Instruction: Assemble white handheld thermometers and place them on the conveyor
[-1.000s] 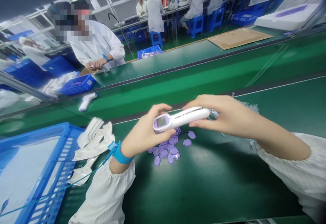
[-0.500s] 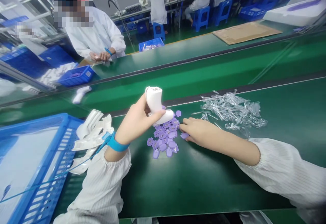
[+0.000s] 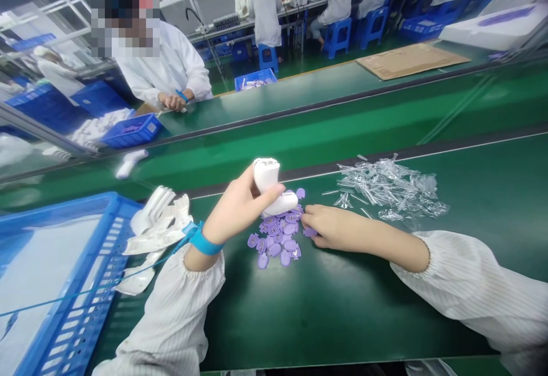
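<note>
My left hand (image 3: pixel 240 202) is closed around a white, curved plastic housing (image 3: pixel 268 176), held over a heap of small purple plastic pieces (image 3: pixel 274 236). The housing bends like a handle, and its top end faces up. At the heap's right edge, my right hand (image 3: pixel 331 226) is low on the table with its fingers curled together on one purple plastic piece (image 3: pixel 309 231). The fingers partly hide that piece. A blue strap (image 3: pixel 205 242) with a cord circles my left wrist.
A blue basket (image 3: pixel 96 262) stands at the left, with white curved shells (image 3: pixel 160 225) beside it. Thin clear plastic parts (image 3: pixel 391 188) lie in a pile at the right. Across the green conveyor (image 3: pixel 299 133), a person in white (image 3: pixel 165 62) stands near a blue bin (image 3: pixel 132 130).
My left hand has moved slightly right and lower with the white housing. My right hand stays by the heap, its fingers drawn in around the purple piece. The person opposite has shifted their hands slightly.
</note>
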Tool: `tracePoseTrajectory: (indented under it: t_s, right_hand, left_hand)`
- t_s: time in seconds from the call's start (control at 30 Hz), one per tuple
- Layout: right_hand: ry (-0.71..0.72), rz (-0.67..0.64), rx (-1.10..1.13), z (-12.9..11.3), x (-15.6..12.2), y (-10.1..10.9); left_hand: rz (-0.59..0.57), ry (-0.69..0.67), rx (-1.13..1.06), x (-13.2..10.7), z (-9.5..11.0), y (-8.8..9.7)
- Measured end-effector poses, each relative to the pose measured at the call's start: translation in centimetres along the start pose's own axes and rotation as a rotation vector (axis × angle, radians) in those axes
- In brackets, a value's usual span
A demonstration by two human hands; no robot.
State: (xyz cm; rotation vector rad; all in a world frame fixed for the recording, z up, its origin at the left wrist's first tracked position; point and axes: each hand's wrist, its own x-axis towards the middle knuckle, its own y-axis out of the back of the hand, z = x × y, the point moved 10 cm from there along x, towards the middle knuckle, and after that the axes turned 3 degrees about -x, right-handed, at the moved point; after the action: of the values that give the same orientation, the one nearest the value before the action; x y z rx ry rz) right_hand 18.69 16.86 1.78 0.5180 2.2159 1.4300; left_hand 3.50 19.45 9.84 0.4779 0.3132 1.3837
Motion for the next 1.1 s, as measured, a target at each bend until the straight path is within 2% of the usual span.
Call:
tracePoseTrajectory:
  t_s: [0.1,0.2,0.3,0.37,0.43,0.5,0.77,0.97,1.1]
  right_hand:
    - [0.032,-0.025,0.142,-0.2,-0.8,2.5]
    - [-0.096,0.021,0.437,1.0,-2.3,6.5]
    - [-0.231,0.325,0.676,2.3,-4.3,11.1]
    - [-0.244,0.542,0.776,2.4,-5.7,13.0]
    - [-0.222,0.635,0.847,1.7,-6.3,13.3]
    - [-0.203,0.632,0.846,0.7,-6.2,13.0]
    - [-0.065,0.534,0.686,-2.1,-5.7,12.9]
    - [0.105,0.690,0.375,-3.4,-5.9,13.4]
    - [0.139,0.665,0.360,-4.1,-5.7,12.7]
  left_hand:
    - [-0.032,-0.023,-0.001,-0.1,0.2,-0.7]
    - [-0.079,-0.058,0.029,-0.1,0.6,-1.7]
    - [-0.148,-0.090,0.050,-0.3,1.4,-3.1]
    - [-0.209,-0.111,0.032,-0.7,2.0,-4.2]
    - [-0.251,-0.126,-0.001,-1.2,2.5,-5.1]
    - [-0.265,-0.142,-0.013,-1.6,2.9,-5.5]
    - [-0.228,-0.263,0.060,-2.0,4.0,-5.5]
    - [-0.235,-0.272,0.123,-2.1,4.3,-5.6]
    - [-0.285,-0.307,0.146,-2.7,4.5,-6.1]
